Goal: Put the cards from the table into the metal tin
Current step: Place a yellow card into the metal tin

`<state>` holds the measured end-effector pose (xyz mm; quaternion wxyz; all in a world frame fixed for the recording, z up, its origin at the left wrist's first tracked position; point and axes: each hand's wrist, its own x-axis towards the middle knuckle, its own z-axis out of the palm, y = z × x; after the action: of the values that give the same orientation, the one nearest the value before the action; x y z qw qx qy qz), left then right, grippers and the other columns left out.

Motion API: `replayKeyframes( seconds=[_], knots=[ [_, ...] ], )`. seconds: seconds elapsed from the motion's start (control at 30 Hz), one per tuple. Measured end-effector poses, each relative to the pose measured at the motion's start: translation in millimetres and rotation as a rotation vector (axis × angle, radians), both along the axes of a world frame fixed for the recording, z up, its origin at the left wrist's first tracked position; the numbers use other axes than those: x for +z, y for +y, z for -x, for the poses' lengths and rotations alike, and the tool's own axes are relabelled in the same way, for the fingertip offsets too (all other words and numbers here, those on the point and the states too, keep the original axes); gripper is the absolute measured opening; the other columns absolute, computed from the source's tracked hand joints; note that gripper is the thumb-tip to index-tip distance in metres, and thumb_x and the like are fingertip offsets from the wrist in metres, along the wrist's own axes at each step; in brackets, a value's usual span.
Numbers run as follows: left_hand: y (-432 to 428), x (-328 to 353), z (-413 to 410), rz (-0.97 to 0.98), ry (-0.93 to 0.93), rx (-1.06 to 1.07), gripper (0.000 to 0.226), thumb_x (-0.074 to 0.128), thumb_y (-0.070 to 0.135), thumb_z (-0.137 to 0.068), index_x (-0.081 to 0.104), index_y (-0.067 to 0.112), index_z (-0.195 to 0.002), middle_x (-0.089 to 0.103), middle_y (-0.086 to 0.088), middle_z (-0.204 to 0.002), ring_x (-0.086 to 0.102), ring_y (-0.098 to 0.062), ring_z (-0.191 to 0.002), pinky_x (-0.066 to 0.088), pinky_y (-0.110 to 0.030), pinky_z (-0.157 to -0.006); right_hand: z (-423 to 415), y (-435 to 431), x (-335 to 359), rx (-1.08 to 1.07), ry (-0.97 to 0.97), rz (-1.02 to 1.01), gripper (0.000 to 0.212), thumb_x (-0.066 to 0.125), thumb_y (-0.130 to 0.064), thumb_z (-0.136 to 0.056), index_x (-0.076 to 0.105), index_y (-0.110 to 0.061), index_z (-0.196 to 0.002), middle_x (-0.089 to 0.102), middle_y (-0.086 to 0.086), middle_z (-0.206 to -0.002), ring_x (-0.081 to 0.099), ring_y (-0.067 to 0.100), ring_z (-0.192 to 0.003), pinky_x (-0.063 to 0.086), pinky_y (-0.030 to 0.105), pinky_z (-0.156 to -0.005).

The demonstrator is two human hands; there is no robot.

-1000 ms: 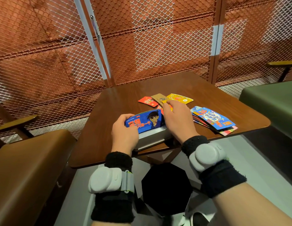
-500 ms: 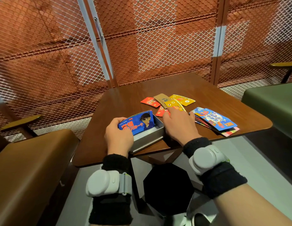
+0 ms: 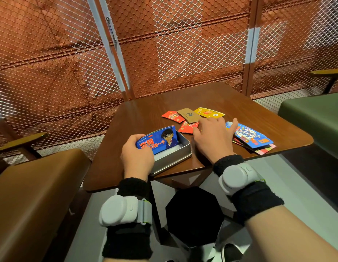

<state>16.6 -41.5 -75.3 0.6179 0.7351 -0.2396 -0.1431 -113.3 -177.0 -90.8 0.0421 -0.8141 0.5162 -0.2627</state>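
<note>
Open tin (image 3: 172, 156) at the near edge of the desk (image 3: 145, 114), long axis running from near left to far right. Left hand (image 3: 137, 154) curled around the tin's left end, pinching a blue card (image 3: 157, 140) that stands on its long edge inside the tin, leaning against the far wall – face toward the camera. Right hand (image 3: 213, 138) just right of the tin, palm down, fingers spread and loose, holding nothing, hovering low over the loose cards; contact with the desk not clear. Remaining cards all far and right of the tin: a red card (image 3: 188, 127) just off the right hand's fingertips, beyond it another red (image 3: 172, 116), a brown one (image 3: 189, 115) and a yellow one (image 3: 208, 112), overlapping in a loose fan. A fanned stack (image 3: 253, 138) topped in blue lies to the right, by the thumb, its long axis angled toward the near right corner. Right hand clearly the nearer to every loose card – left hand tied up steadying tin and card. Likely next: a short reach forward to the near red card, then a carry back left into the tin.
</note>
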Motion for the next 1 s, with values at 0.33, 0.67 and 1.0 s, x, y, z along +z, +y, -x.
replayKeyframes(
  seconds=[0.33, 0.67, 1.0],
  knots=[
    [0, -2, -2, -0.013, -0.040, -0.018, 0.028, 0.059, 0.000, -0.095, 0.056, 0.022, -0.112, 0.057, -0.001, -0.113, 0.057, -0.016, -0.107, 0.054, -0.022, -0.063, -7, 4, -3, 0.019, 0.072, -0.071, 0.038, 0.044, -0.054, -0.094, 0.062, -0.024, -0.079, 0.065, -0.003, -0.078, 0.063, 0.023, -0.096, -0.005, 0.069, -0.113],
    [0, -3, -5, -0.007, -0.030, -0.004, 0.028, 0.060, 0.001, -0.093, 0.059, 0.021, -0.112, 0.060, -0.004, -0.116, 0.059, -0.021, -0.111, 0.060, -0.029, -0.068, 12, 13, 17, 0.378, -0.068, -0.225, 0.014, 0.061, -0.023, -0.091, 0.071, -0.020, -0.100, 0.069, 0.004, -0.101, 0.060, 0.022, -0.099, 0.051, 0.039, -0.091],
    [8, -4, 3, -0.017, -0.047, 0.021, 0.027, 0.059, -0.001, -0.094, 0.056, 0.022, -0.108, 0.058, 0.000, -0.107, 0.059, -0.013, -0.095, 0.055, -0.025, -0.063, 12, 15, 17, 0.378, -0.088, -0.264, 0.054, 0.065, -0.022, -0.090, 0.045, -0.018, -0.140, 0.046, 0.007, -0.146, 0.040, 0.026, -0.132, 0.041, 0.041, -0.105]
  ],
)
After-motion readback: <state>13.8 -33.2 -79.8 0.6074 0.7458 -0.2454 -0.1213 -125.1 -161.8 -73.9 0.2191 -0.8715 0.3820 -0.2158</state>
